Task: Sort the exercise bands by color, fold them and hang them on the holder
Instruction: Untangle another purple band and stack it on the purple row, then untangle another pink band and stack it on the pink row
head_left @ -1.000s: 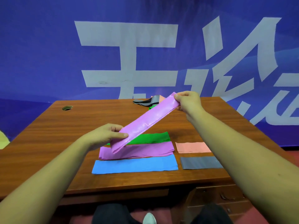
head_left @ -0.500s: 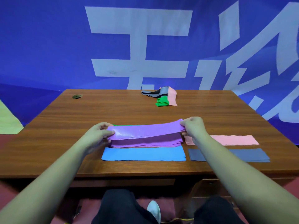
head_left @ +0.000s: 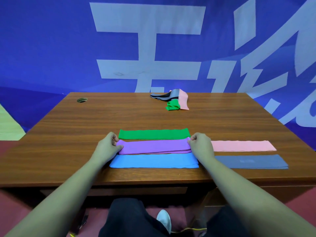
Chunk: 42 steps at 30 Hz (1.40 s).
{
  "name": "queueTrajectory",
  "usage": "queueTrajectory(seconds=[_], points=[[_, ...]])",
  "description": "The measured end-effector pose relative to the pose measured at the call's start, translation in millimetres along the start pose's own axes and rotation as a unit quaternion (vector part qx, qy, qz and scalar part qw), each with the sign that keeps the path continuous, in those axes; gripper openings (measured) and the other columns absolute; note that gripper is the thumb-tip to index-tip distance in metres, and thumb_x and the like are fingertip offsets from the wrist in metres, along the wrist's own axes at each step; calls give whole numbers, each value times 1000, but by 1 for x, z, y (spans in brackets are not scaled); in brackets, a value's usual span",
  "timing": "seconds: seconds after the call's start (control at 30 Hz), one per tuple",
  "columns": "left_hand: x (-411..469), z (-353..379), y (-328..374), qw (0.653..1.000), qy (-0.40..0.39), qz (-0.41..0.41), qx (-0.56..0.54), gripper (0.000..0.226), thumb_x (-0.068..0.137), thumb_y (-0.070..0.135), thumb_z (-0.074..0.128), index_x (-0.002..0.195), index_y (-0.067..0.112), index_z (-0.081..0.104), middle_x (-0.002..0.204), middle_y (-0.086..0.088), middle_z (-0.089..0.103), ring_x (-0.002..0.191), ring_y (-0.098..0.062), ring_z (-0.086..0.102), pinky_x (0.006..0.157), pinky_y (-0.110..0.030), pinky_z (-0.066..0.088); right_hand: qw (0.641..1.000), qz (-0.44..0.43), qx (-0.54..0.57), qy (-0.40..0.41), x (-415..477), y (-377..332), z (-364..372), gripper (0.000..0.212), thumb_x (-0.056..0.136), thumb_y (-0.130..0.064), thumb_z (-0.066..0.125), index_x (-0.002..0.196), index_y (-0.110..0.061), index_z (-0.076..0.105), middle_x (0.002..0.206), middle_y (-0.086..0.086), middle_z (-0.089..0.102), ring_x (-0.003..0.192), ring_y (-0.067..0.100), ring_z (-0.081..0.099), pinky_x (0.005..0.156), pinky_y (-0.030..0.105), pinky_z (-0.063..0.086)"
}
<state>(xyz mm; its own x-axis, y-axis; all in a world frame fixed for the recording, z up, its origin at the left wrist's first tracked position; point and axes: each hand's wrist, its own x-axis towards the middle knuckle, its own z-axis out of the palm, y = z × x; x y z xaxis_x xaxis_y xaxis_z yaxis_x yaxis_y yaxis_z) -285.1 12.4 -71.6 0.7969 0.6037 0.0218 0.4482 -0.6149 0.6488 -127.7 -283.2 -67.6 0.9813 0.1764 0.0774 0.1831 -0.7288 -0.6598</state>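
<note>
— Gripping what with the left hand point(head_left: 109, 144)?

— Pinching the left end of the purple band point(head_left: 153, 146), fingers curled, thumb pressing down on top.

— And doing what with the right hand point(head_left: 200, 144)?

— Pinching the right end of that same purple band, fingers curled round its edge, forearm crossing the right end of the blue band point(head_left: 153, 160).

— Finding the purple band where, exactly?

— Lying flat on the desk point(head_left: 102, 120), running left to right, sitting between the green band point(head_left: 153, 134) behind and the blue band in front, just beside both. Showing layered edges at its right end.

— Spotting anything to the right of those 3?

— Making out 2 more strips lying flat: the pink band point(head_left: 242, 145) farther back and the grey band point(head_left: 251, 161) nearer the front edge, just beside each other, starting just right of the right hand and wrist.

— Noticing anything toward the back?

— Seeing a loose heap point(head_left: 172, 106) of 3 crumpled strips, grey, pink and green, bunched together near the far edge, well apart from the flat rows. Also picking out a round hole point(head_left: 82, 100) near the far left corner.

— And looking beyond the desk?

— Facing a blue banner point(head_left: 51, 48) carrying large pale characters. Glimpsing a white shoe point(head_left: 164, 218) below the front edge.
</note>
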Motion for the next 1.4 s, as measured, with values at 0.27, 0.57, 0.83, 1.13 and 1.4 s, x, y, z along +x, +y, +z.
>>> queueTrajectory(seconds=[0.27,0.57,0.83,1.13,1.4], points=[[0,5,3,997,25,19,75,22,81,23,70,97,18,55,104,-6,42,95,-24,49,87,-35,45,990,-95,-101,21,-3,10,10,14,89,-14,63,103,-11,65,104,12,53,104,30,51,87,35,43],[47,8,61,987,31,148,55,13,77,10,64,79,19,56,83,-5,56,81,-22,52,73,-30,36,990,-135,-47,-3,52,-13,-15,21,86,-26,59,101,-14,67,107,8,53,107,28,54,96,36,44],[124,74,142,986,-18,162,13,11,81,11,57,77,21,55,88,-4,59,86,-22,56,74,-27,38,985,-108,-100,-91,127,-10,-11,31,89,-30,58,116,-15,60,117,5,52,106,22,55,90,32,46],[212,164,173,962,-38,245,111,58,90,25,60,145,23,42,153,-1,35,140,-22,33,113,-40,34,986,-118,-100,-66,222,3,33,48,88,-26,58,133,-15,48,126,11,49,118,31,52,101,41,44],[235,195,150,941,-29,295,166,36,97,23,51,131,18,59,139,-6,54,126,-28,50,103,-42,42,989,-118,-85,-17,270,19,61,19,93,-30,60,109,-24,68,111,6,48,99,29,59,84,40,51]])
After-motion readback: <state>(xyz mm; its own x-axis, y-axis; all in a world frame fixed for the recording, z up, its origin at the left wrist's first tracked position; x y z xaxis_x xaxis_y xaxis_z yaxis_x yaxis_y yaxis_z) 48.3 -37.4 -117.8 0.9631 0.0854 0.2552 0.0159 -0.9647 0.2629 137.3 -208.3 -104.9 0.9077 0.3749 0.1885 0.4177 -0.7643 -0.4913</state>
